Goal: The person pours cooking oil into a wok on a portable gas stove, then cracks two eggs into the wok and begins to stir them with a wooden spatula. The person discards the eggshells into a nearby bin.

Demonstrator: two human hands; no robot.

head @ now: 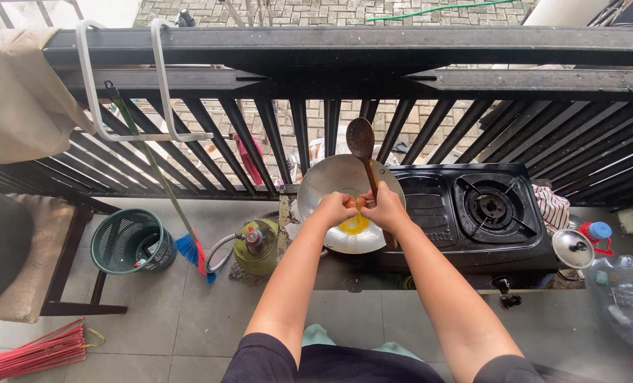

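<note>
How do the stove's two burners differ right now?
The left burner is hidden under a metal wok holding yellow egg; the right burner is bare, its black grate exposed. Both hands, left hand and right hand, work over the left burner; none is near the right burner. Both burners sit in one black stove.

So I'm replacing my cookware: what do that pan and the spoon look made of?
The pan looks like bare metal, maybe aluminium or steel: pale grey with a dull sheen. The spoon looks wooden: matte brown from bowl to handle. Both hands, left and right, meet above the yolk.
</note>
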